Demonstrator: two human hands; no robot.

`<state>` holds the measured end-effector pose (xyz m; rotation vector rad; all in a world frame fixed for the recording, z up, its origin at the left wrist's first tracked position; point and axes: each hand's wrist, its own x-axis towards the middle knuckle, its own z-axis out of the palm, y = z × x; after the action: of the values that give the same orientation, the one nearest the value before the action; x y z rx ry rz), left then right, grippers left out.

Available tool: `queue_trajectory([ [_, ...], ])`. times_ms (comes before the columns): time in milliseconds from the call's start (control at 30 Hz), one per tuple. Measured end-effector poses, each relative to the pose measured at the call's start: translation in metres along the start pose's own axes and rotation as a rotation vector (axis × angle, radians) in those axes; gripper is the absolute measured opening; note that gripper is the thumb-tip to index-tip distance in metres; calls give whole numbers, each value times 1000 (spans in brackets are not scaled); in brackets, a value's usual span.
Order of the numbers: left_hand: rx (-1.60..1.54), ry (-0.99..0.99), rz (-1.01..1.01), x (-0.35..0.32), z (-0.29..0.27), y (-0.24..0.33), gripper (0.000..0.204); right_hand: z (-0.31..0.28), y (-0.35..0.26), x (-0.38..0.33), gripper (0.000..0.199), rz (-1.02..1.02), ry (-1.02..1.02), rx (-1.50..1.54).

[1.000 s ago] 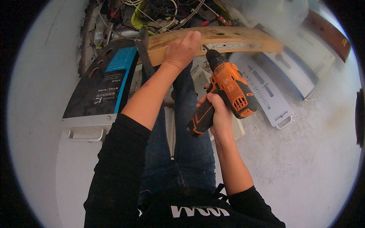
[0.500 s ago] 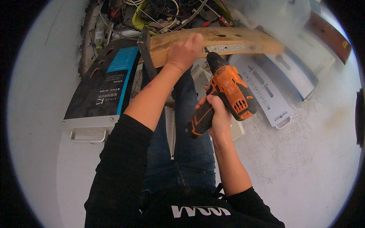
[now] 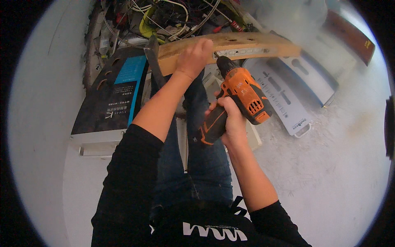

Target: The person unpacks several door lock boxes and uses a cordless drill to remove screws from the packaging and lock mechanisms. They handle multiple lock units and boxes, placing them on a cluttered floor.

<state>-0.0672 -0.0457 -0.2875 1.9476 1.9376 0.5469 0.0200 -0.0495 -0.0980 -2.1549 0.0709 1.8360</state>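
Note:
A long wooden plank [image 3: 251,43] with a few round holes lies across the top of the view, a white strip fixed along its near edge. My left hand [image 3: 194,57] presses down on the plank's left part. My right hand [image 3: 227,120] grips the handle of an orange and black cordless drill [image 3: 240,94]. The drill's tip points up at the plank's near edge, just right of my left hand.
A dark flat box with a blue panel [image 3: 113,96] lies at the left. White flat panels [image 3: 284,92] lie at the right on the pale concrete floor [image 3: 321,164]. A tangle of wires and parts [image 3: 164,16] sits behind the plank. My legs in jeans [image 3: 197,164] are below.
The drill has moved slightly up toward the plank's edge. My left hand stays on the plank.

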Motion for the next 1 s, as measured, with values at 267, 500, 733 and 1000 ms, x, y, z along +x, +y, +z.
queue_trajectory([
  [267,-22,20,5,-6,0,3,12,16,1,-6,26,6,66,12],
  [500,-189,-40,-51,-8,-1,0,19,17,-6,-5,21,60,62,94],
  [733,-213,-74,-87,-5,-9,0,18,22,-1,-8,22,18,95,6],
  [1000,-269,-79,-109,-4,-6,0,17,16,0,-11,23,-6,85,3],
])
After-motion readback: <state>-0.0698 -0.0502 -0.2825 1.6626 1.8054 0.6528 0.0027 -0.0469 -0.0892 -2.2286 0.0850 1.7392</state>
